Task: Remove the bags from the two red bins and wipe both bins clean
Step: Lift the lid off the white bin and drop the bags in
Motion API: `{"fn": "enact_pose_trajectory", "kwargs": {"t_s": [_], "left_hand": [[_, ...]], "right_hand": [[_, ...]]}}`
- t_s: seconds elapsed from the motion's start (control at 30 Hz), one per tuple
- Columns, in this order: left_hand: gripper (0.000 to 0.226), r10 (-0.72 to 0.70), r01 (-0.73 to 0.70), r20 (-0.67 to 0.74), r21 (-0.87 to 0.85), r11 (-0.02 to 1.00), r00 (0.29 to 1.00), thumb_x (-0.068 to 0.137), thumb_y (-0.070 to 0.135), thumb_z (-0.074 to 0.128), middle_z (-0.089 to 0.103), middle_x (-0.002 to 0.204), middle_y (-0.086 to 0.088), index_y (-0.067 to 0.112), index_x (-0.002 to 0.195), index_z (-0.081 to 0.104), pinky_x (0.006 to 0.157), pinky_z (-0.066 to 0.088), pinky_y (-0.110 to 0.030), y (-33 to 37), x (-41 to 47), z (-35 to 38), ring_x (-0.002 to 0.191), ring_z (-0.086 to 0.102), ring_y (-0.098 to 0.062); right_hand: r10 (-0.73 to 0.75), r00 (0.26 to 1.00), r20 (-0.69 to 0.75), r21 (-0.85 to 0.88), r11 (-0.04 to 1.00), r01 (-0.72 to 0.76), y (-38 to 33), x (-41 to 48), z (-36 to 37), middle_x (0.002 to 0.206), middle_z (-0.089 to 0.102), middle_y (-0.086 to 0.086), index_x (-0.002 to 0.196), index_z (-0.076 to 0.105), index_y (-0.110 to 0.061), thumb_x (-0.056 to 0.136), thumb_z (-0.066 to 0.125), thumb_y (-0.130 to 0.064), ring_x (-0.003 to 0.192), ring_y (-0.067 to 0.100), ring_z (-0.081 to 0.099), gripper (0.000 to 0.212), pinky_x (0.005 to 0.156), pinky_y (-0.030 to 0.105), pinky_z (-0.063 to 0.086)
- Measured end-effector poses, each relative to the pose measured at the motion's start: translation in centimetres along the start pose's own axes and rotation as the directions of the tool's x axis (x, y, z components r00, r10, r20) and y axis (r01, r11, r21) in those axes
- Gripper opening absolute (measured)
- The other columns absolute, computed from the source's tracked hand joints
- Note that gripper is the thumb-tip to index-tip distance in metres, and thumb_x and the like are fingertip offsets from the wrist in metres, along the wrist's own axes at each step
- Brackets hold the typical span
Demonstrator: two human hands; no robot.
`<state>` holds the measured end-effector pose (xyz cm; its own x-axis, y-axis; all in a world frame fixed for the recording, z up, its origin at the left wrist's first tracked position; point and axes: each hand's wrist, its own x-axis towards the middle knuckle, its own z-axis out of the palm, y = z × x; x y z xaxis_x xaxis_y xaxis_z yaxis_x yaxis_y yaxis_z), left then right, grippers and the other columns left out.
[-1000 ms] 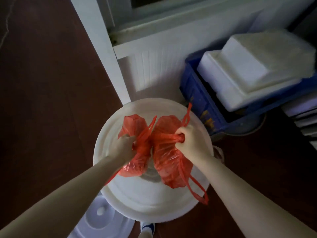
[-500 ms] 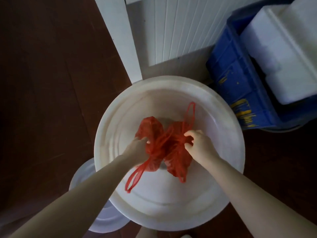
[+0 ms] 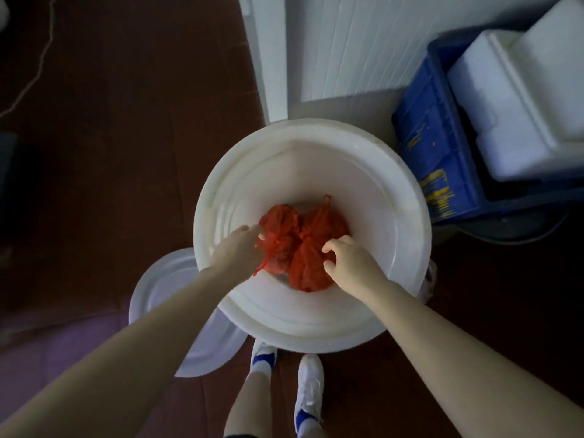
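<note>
Left red bag [image 3: 279, 230] and right red bag [image 3: 311, 257] in a big white tub [image 3: 316, 320], left hand [image 3: 235, 252] touching one, right hand [image 3: 352, 263] over the other, fingers bent

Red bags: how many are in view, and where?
2. Both lie inside the white tub: the left bag by the left hand, the right bag beside it, under the right hand. More could hide beneath.

left hand [image 3: 235, 251] smeared by motion, can't tell if it grips left red bag [image 3: 279, 229]. right hand [image 3: 350, 263] covers right red bag [image 3: 308, 263] at its 4 o'clock. white lid [image 3: 158, 289] at 7 o'clock partly under tub [image 3: 316, 311] & forearm. blue crate [image 3: 436, 147] at 2 o'clock cut by frame edge; its yellow print [image 3: 439, 197] unreadable.
</note>
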<state>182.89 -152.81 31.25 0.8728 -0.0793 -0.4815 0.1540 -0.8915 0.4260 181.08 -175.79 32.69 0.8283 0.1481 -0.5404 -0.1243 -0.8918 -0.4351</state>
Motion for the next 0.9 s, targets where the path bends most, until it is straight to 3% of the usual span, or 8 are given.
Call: {"fn": "enact_pose_trajectory", "kwargs": {"t_s": [0.1,0.27,0.5,0.63,0.77,0.9], "left_hand": [[0.026,-0.100,0.086,-0.132,-0.108,0.990,0.986,0.088,0.015,0.055,0.061,0.105,-0.001,0.021,0.113,0.062,0.078,0.052,-0.038,-1.6,-5.4,0.1,0.091,0.062,-0.021],[0.024,-0.306,0.273,-0.186,-0.180,0.945,0.934,0.092,0.016,0.055,0.058,0.113,0.001,0.020,0.115,0.060,0.064,0.041,-0.026,-7.3,-13.7,1.3,0.082,0.055,-0.013],[0.025,-0.530,0.466,-0.181,-0.300,0.832,0.829,0.090,0.017,0.055,0.058,0.112,0.002,0.022,0.114,0.058,0.070,0.044,-0.032,-17.8,-22.0,2.8,0.087,0.057,-0.016],[0.032,-0.595,0.534,-0.128,-0.321,0.782,0.794,0.091,0.021,0.055,0.053,0.116,-0.001,0.022,0.122,0.055,0.077,0.051,-0.040,-22.9,-24.6,4.6,0.095,0.058,-0.022],[0.044,-0.636,0.578,-0.043,-0.373,0.726,0.770,0.090,0.026,0.056,0.047,0.128,-0.004,0.022,0.133,0.049,0.084,0.049,-0.039,-27.2,-26.7,6.9,0.107,0.054,-0.025],[0.051,-0.640,0.568,-0.074,-0.394,0.723,0.764,0.090,0.032,0.057,0.039,0.142,0.000,0.025,0.139,0.045,0.098,0.043,-0.039,-31.2,-27.7,9.3,0.127,0.040,-0.025]], "right_hand": [[-0.115,0.993,0.018,-0.050,0.992,0.116,-2.2,-2.3,0.2,0.122,0.054,0.005,0.122,0.060,-0.017,0.092,0.058,-0.022,0.110,0.025,0.054,0.030,0.094,0.035,0.046],[-0.295,0.953,0.074,-0.148,0.941,0.303,-7.2,-4.8,1.8,0.121,0.055,0.005,0.123,0.059,-0.018,0.093,0.057,-0.022,0.114,0.025,0.053,0.030,0.096,0.038,0.044],[-0.445,0.872,0.205,-0.193,0.855,0.482,-15.2,-5.7,9.7,0.118,0.056,0.006,0.123,0.059,-0.018,0.092,0.055,-0.020,0.110,0.026,0.054,0.032,0.093,0.036,0.045],[-0.469,0.823,0.321,-0.171,0.826,0.537,-19.1,-5.8,15.9,0.125,0.054,0.005,0.129,0.055,-0.018,0.093,0.054,-0.020,0.114,0.025,0.053,0.036,0.094,0.038,0.046],[-0.396,0.784,0.477,-0.245,0.797,0.552,-22.5,-5.5,21.4,0.137,0.044,0.004,0.141,0.044,-0.021,0.095,0.052,-0.024,0.122,0.026,0.046,0.046,0.099,0.042,0.044],[-0.341,0.774,0.534,-0.315,0.769,0.556,-24.8,-3.7,26.5,0.142,0.039,0.003,0.146,0.037,-0.023,0.095,0.054,-0.031,0.125,0.026,0.042,0.054,0.099,0.042,0.043]]}}
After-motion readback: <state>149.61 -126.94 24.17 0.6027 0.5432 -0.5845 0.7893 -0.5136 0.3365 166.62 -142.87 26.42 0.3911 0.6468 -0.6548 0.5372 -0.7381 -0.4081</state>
